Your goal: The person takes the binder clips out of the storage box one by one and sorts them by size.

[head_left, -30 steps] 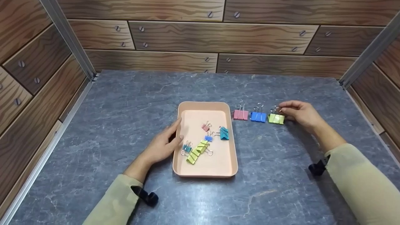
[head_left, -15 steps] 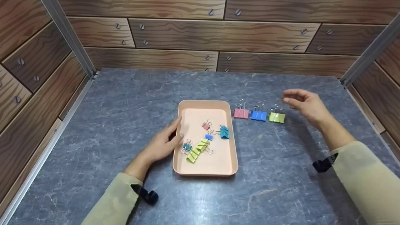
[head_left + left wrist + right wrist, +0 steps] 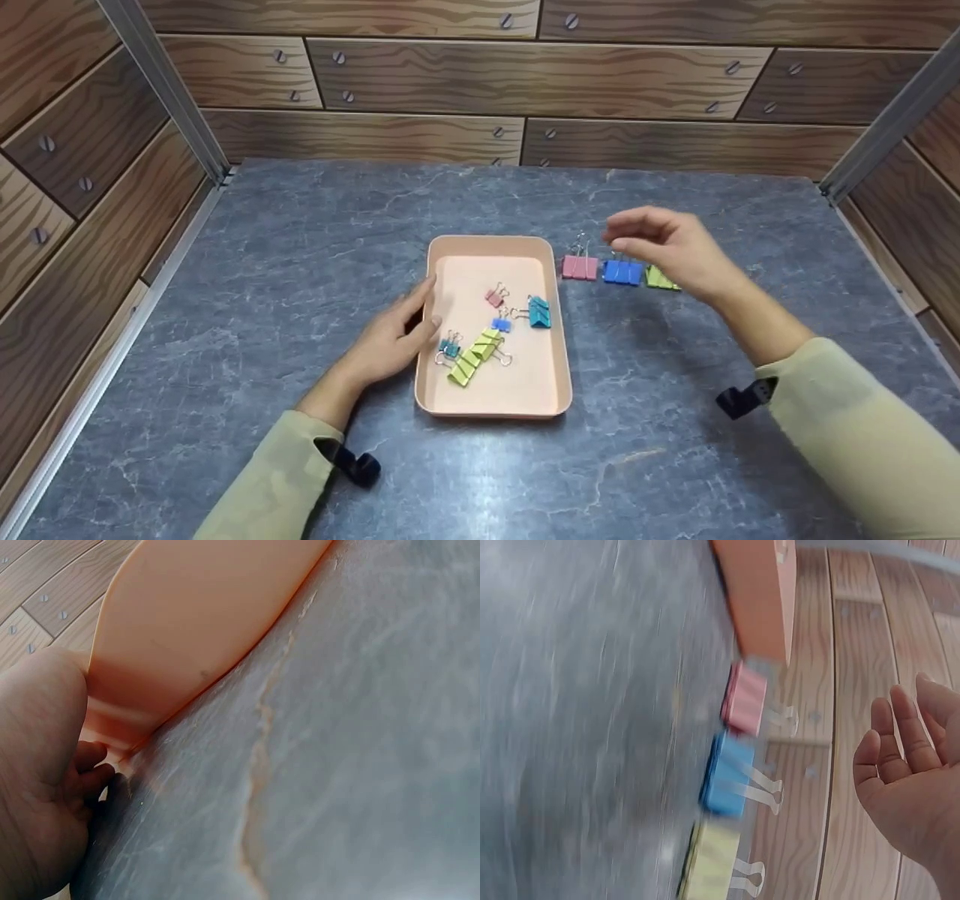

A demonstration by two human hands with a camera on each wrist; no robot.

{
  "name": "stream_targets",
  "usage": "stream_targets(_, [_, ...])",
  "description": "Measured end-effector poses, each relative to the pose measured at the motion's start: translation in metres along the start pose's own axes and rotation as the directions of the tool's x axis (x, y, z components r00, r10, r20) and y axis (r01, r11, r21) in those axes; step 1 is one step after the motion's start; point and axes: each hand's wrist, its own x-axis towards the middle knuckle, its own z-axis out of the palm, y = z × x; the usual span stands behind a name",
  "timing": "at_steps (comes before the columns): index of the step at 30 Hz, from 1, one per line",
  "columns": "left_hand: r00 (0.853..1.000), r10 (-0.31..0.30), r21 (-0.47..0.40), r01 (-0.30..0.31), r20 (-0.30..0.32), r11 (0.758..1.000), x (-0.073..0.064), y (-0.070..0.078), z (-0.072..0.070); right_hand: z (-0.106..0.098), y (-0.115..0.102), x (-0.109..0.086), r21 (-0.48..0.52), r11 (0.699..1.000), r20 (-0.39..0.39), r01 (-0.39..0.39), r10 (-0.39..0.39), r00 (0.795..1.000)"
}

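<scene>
A grey-blue veined table point(image 3: 300, 225) fills the middle and bottom of the head view, glare at lower centre. Behind it, across the top, stands a wood-patterned wall point(image 3: 450, 79) dotted with screws point(image 3: 339, 58). Metal posts point(image 3: 176, 86) slant at upper left and upper right.

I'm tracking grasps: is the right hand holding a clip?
No, the right hand is empty, away from the pink clip, blue clip and lime clip.

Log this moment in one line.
left grip against tray | right grip hovering, empty | pink clip, blue clip, green clip in row beside tray | more clips inside tray
</scene>
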Motion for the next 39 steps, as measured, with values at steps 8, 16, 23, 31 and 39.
stream_targets(8, [1.000,-0.017,0.009,0.017,0.011,1.000,0.001,0.001,-0.002,0.046,-0.015,0.001,0.116,0.993,0.169,0.001,-0.021,0.985])
stream_targets(16, [1.000,0.004,0.020,-0.004,0.008,1.000,0.003,0.000,-0.002,0.082,-0.016,-0.004,0.124,0.992,0.330,0.011,-0.052,0.943])
stream_targets(23, [1.000,-0.006,0.027,0.006,0.005,1.000,0.002,-0.001,-0.002,0.106,-0.011,-0.006,0.079,0.997,0.469,-0.024,-0.016,0.883])
stream_targets(31, [1.000,0.016,0.003,-0.016,-0.008,1.000,0.002,-0.003,0.000,0.117,-0.010,-0.005,0.033,0.999,0.514,-0.004,-0.014,0.858])
stream_targets(39, [1.000,0.011,0.003,-0.011,-0.010,1.000,0.001,-0.002,0.001,0.122,-0.009,-0.005,-0.083,0.993,0.555,0.085,-0.025,0.831])
